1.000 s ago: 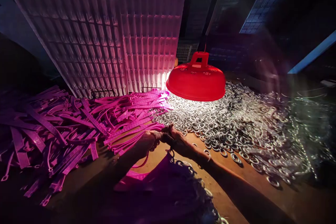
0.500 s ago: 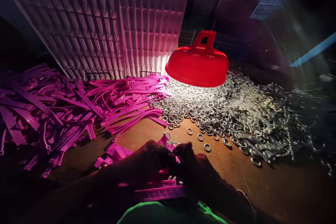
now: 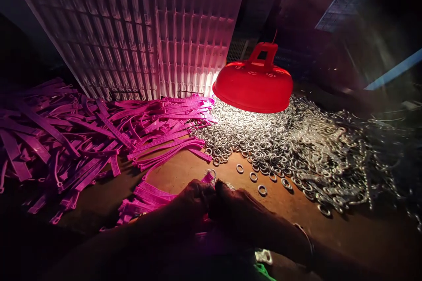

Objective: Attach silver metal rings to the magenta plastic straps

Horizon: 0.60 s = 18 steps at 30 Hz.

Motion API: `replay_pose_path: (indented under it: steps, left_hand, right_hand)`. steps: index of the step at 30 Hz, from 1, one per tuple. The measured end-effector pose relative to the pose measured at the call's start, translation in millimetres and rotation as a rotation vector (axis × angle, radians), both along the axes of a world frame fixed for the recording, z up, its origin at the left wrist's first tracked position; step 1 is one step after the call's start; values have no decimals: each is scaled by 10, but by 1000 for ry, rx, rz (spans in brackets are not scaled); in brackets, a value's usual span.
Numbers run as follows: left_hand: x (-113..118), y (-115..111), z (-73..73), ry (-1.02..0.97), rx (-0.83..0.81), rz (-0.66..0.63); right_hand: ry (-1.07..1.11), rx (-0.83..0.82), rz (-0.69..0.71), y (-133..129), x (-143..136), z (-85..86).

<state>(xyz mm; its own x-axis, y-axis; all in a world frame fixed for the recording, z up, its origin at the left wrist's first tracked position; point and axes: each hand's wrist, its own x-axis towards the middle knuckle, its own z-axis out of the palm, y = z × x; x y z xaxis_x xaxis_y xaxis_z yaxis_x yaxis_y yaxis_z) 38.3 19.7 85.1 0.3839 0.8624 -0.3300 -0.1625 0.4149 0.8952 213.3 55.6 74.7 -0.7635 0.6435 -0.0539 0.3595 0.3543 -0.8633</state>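
Pink strap [image 3: 207, 178] end with its ring stays pinched between both hands, left [image 3: 193, 197] and right [image 3: 235, 208], which have barely shifted at lower centre.

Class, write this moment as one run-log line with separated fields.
left hand: on pink strap | right hand: meets left at strap end | near: metal rings, red lamp | grip: unclear

Colours under the lamp: magenta, silver, red, brown.

Plastic straps [image 3: 99, 136]: bright magenta, shading to purple in shadow. Metal rings [image 3: 263, 140]: silver, glinting white. Lamp shade [image 3: 253, 87]: solid glossy red. Counter [image 3: 296, 210]: orange-brown. Grid panels [image 3: 148, 30]: pale, pink-tinted, square lattice pattern.
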Motion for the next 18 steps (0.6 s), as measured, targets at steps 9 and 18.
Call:
replay_pose_path:
  steps: [9,18]
  left_hand:
    - [-450,-72,-163,776,259,49]
    - [-443,-253,-638,1105,347,-80]
  right_hand:
    - [-94,136,58,20,148,17]
    - [-27,350,-495,238,559,-361]
